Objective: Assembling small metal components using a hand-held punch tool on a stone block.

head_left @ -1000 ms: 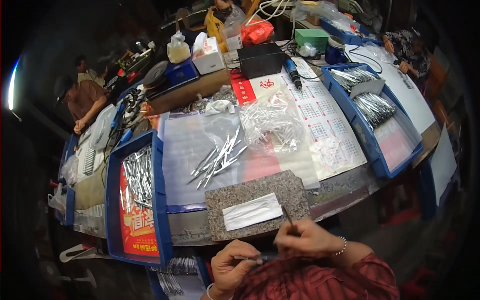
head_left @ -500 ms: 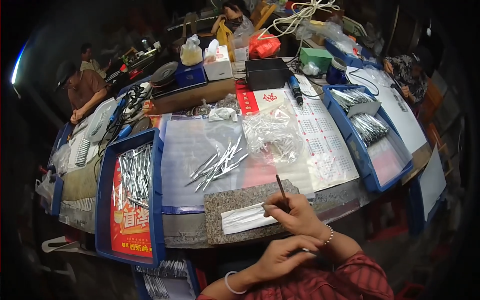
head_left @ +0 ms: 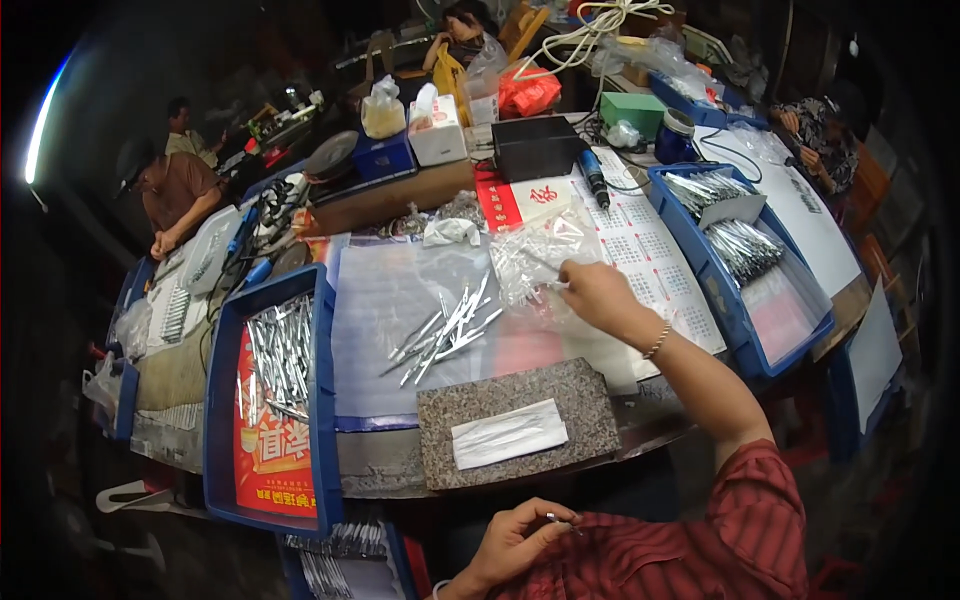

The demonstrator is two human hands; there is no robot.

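My right hand (head_left: 598, 298) reaches over a clear plastic bag (head_left: 545, 235) of small pale pieces. Its closed fingers hold a thin dark stick-like tool (head_left: 541, 262), whose tip points into the bag. Down by my lap, my left hand (head_left: 512, 545) pinches a small shiny metal piece (head_left: 560, 519); most of it is hidden. In front of me lies a speckled stone slab (head_left: 590, 400) with a folded white cloth or paper (head_left: 510, 433) on it. Beyond the slab, slim pointed silver metal pieces (head_left: 450, 335) are heaped on plastic sheeting.
Blue trays of similar metal pieces stand at left (head_left: 330, 400) and right (head_left: 700, 260); another (head_left: 395, 560) sits below the table edge. Farther back are a black box (head_left: 535, 148), a blue handheld power tool (head_left: 594, 180) and a tissue box (head_left: 437, 135). Several people sit around.
My right hand has moved from above the slab, forward to the plastic bag, with the dark tool. My left hand has dropped back toward my lap, away from the right wrist.
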